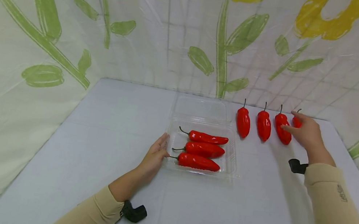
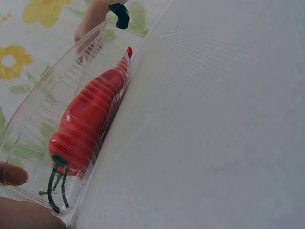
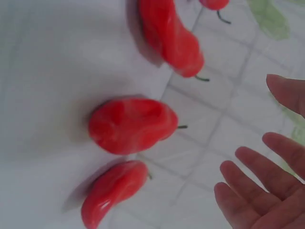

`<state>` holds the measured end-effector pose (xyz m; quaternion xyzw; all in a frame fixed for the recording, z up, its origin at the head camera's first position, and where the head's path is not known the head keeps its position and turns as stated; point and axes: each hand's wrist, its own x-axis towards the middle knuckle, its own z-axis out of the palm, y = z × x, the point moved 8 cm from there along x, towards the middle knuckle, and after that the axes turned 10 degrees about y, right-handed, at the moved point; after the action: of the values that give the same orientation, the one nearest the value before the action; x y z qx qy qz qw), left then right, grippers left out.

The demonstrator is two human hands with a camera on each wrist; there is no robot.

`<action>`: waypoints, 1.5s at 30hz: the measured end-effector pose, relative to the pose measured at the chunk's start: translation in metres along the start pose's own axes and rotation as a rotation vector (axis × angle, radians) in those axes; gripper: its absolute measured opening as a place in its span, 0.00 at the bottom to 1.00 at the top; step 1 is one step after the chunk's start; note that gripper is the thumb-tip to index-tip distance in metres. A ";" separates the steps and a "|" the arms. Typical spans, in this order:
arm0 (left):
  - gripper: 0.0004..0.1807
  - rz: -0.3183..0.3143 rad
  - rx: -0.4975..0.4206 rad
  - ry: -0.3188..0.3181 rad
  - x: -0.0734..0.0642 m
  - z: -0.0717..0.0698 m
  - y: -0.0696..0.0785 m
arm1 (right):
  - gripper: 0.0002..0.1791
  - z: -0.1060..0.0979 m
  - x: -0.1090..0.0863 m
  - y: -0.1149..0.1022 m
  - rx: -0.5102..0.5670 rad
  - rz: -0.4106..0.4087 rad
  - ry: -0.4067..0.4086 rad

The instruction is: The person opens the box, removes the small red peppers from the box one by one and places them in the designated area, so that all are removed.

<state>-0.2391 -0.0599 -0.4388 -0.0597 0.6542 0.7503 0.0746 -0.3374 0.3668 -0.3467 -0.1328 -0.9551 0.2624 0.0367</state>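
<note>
My left hand (image 1: 155, 157) rests against the left side of a clear plastic clamshell box (image 1: 235, 161), its fingertips at the rim. In the left wrist view, fingertips (image 2: 14, 174) touch the end of the box. Three red chili peppers (image 1: 201, 149) lie side by side in the box, stems to the left. My right hand (image 1: 307, 132) is spread above the right end of a row of several red peppers (image 1: 264, 125), holding nothing. It partly hides the rightmost pepper (image 1: 296, 122). The right wrist view shows fingers and thumb apart, beside the peppers (image 3: 133, 125).
The box's lid (image 1: 201, 108) lies folded back toward the far edge of the white table (image 1: 126, 121). Behind hangs a sheet (image 1: 153, 51) printed with yellow flowers. Dark wrist-camera mounts (image 1: 134, 212) stick out from both sleeves.
</note>
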 end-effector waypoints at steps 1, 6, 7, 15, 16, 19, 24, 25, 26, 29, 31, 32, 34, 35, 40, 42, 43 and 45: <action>0.41 0.000 0.001 0.000 0.000 0.000 0.000 | 0.44 0.001 -0.003 -0.006 -0.002 -0.029 -0.009; 0.41 -0.006 0.008 0.003 0.000 0.000 -0.001 | 0.44 0.010 -0.019 -0.034 0.004 -0.137 -0.061; 0.40 -0.007 0.007 0.004 0.000 0.000 -0.001 | 0.44 0.011 -0.022 -0.039 0.006 -0.148 -0.073; 0.41 -0.007 0.015 0.000 -0.001 0.000 0.000 | 0.43 0.019 -0.049 -0.073 0.081 -0.217 -0.112; 0.41 -0.005 0.016 -0.001 -0.001 0.000 0.000 | 0.43 0.020 -0.053 -0.077 0.099 -0.229 -0.112; 0.41 -0.004 0.015 0.000 0.000 0.000 -0.001 | 0.41 0.023 -0.064 -0.090 0.141 -0.264 -0.116; 0.41 0.005 0.008 -0.001 0.001 -0.001 -0.001 | 0.37 0.031 -0.080 -0.111 0.188 -0.302 -0.161; 0.41 0.004 0.009 0.002 0.001 -0.001 -0.001 | 0.36 0.033 -0.082 -0.115 0.203 -0.311 -0.179; 0.41 0.005 0.011 0.002 0.001 -0.001 -0.001 | 0.36 0.036 -0.084 -0.119 0.207 -0.323 -0.194; 0.41 0.000 0.014 0.008 0.001 -0.002 -0.002 | 0.35 0.044 -0.090 -0.133 0.180 -0.385 -0.231; 0.41 -0.002 0.018 0.009 0.000 -0.001 -0.001 | 0.34 0.049 -0.095 -0.145 0.143 -0.442 -0.249; 0.41 -0.001 0.016 0.008 0.000 -0.001 -0.001 | 0.33 0.051 -0.097 -0.150 0.118 -0.466 -0.252; 0.41 -0.002 0.015 0.008 0.000 -0.001 0.000 | 0.33 0.057 -0.101 -0.161 0.103 -0.498 -0.274; 0.41 -0.003 0.015 0.009 0.000 -0.001 0.000 | 0.33 0.061 -0.104 -0.166 0.099 -0.510 -0.287; 0.41 0.002 0.008 0.009 0.000 -0.002 0.001 | 0.32 0.082 -0.120 -0.189 0.071 -0.547 -0.382; 0.41 0.001 0.008 0.009 0.000 -0.002 0.000 | 0.31 0.091 -0.128 -0.197 0.062 -0.566 -0.426; 0.41 0.001 0.005 0.009 0.000 -0.002 0.001 | 0.31 0.095 -0.132 -0.200 0.059 -0.570 -0.451; 0.41 -0.001 0.007 0.009 0.000 -0.002 0.000 | 0.31 0.103 -0.141 -0.206 0.045 -0.598 -0.495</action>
<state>-0.2391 -0.0615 -0.4387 -0.0633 0.6572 0.7475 0.0722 -0.2650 0.1071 -0.3300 0.2195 -0.9256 0.2851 -0.1174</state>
